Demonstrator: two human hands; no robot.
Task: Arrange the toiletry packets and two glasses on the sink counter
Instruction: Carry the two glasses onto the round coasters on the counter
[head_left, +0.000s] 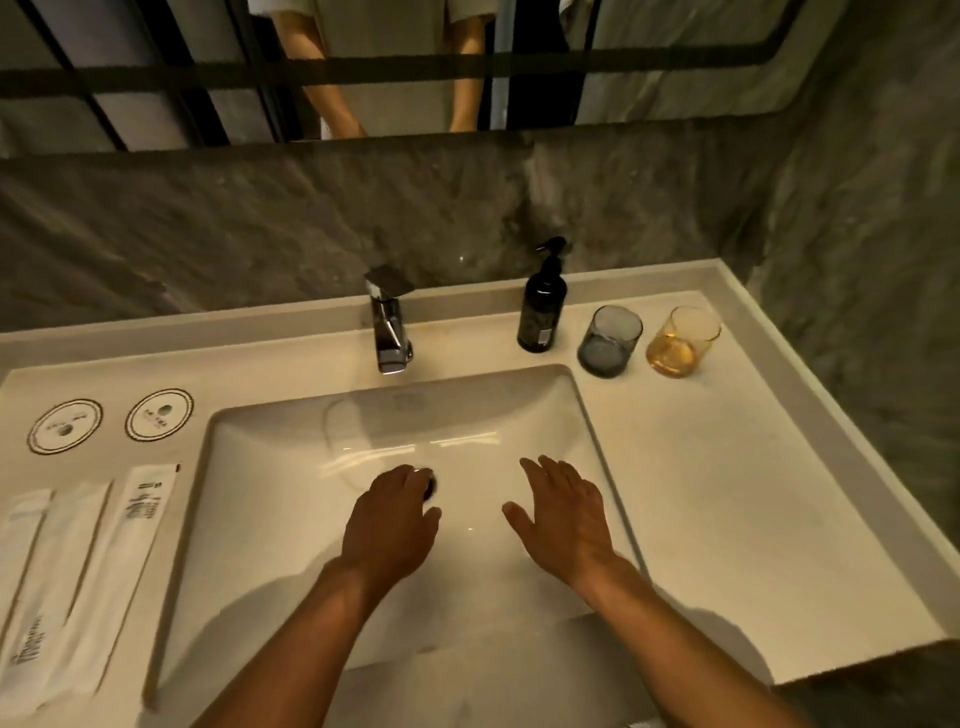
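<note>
Both hands empty, fingers spread, palms down over the basin (291, 519): left hand (390, 525), right hand (563, 514). Long white packets (78, 577) lie side by side on the bench (727, 493) left of the basin, long axes running near-to-far (slightly tilted). Grey glass (610, 340) and amber glass (681, 340) stand upright far right, beside the dark pump bottle (543, 306).

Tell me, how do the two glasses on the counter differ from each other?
The grey glass is smoky blue-grey; the amber glass is yellow-orange. The grey glass stands next to the black pump bottle; the amber glass stands nearer the counter's right edge. Both are upright, similar in size, and untouched by either hand.
</note>
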